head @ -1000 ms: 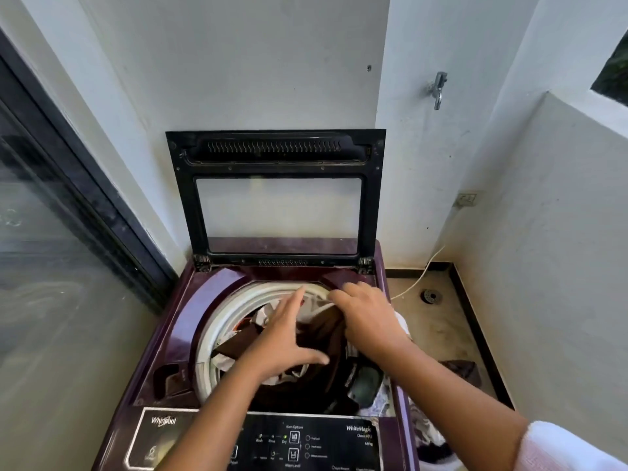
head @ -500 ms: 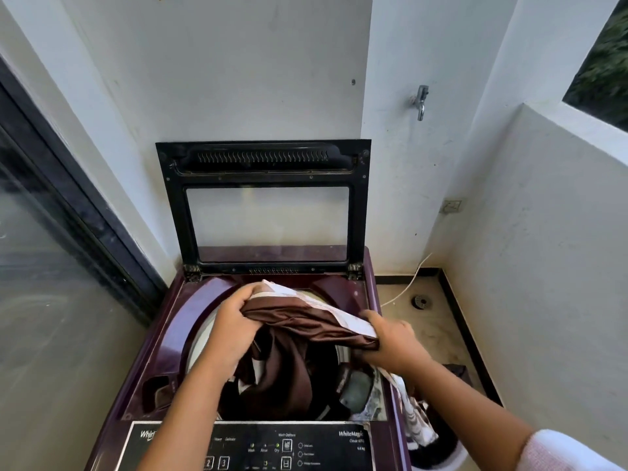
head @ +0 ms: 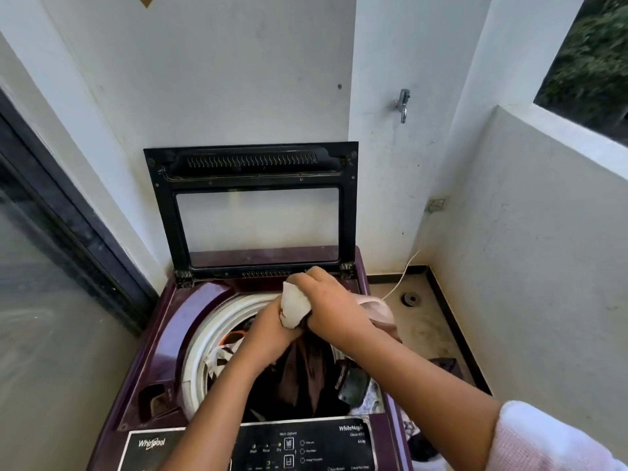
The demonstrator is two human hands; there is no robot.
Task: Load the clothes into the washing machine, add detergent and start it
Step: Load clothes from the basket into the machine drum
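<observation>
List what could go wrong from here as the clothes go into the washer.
1. The left hand and right hand grip the bunched cloth above the drum, but its pale end trails over the right edge of the washer; it might stay outside and get trapped under the lid.
2. The drum looks well filled, so the load may end up overpacked.

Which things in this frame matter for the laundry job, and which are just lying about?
In the job:
- washing machine, lid open
- brown garment, gripped by left hand and right hand
- clothes in the drum
- control panel

Lying about:
- wall tap
- floor drain
- wall socket
- glass door
</observation>
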